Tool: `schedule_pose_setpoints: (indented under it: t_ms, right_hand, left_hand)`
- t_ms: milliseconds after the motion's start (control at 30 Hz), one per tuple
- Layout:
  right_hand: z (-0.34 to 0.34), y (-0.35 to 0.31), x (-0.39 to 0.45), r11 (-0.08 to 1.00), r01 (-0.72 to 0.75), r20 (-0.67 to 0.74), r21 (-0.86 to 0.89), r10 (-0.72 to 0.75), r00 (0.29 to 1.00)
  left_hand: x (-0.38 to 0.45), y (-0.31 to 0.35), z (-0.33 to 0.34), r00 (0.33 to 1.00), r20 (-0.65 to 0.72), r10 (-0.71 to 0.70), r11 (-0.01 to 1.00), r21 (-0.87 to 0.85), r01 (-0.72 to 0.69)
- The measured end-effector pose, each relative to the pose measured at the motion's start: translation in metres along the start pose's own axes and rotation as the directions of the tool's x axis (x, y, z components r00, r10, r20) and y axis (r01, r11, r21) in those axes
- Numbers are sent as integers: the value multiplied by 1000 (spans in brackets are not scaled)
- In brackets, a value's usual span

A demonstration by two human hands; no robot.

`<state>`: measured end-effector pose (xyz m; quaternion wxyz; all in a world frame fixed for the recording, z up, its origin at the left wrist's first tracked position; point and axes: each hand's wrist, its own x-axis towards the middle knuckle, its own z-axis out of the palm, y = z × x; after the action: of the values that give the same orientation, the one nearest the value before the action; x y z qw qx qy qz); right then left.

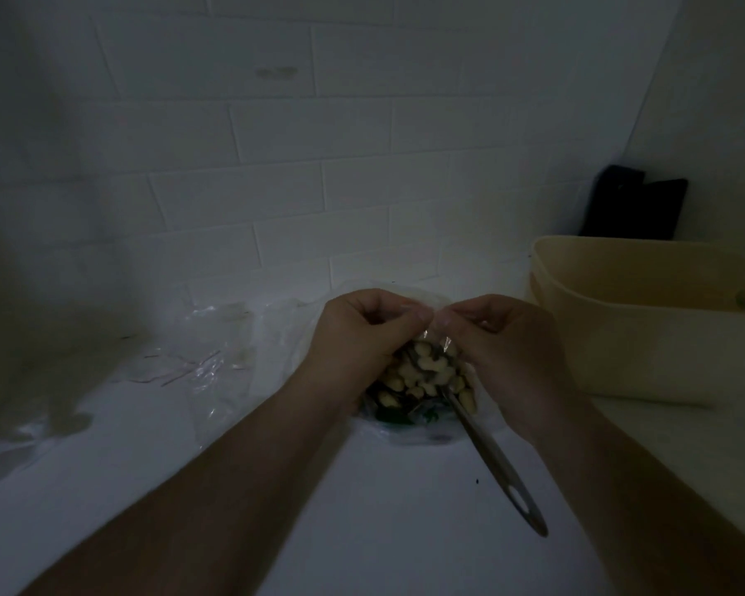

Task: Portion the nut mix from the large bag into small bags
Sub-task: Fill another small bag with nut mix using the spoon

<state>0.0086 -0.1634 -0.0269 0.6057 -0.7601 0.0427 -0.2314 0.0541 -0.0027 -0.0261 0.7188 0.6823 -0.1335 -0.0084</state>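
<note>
A small clear bag (426, 367) filled with pale nuts hangs between my two hands above the white counter. My left hand (358, 333) pinches the bag's top edge on the left. My right hand (499, 342) pinches the same edge on the right, its fingertips almost meeting the left ones. Under the small bag lies the large bag (401, 423), dark-printed and mostly hidden. A metal spoon (495, 462) lies with its handle pointing toward me and its bowl end hidden beneath the nuts.
Several empty clear bags (207, 363) lie crumpled on the counter to the left. A beige plastic tub (646, 320) stands at the right, with a dark object (635, 208) behind it in the corner. A white tiled wall (319, 165) closes the back. The scene is dim.
</note>
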Motion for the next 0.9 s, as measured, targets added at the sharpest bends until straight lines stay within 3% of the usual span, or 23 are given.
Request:
schedule_pose_setpoints:
  t_ms: [233,633,800,900]
  right_hand:
    - [-1,5,6,994,-76,-44,81,79,996]
    - [-1,4,4,998,-46,-22,30,47,999]
    - [0,3,5,980,-127,78,153,116,990]
    - [1,2,1,982,-135,165,133,112,980]
  left_hand:
    - [1,2,-2,1000,-21,-14,998,-54,13]
    - [3,1,-1,1000,4,-11,999,-42,11]
    - [5,-1,-4,999,-26,25,998,-50,-26]
    - [5,0,-4,999,-2,54,997,-50,-54]
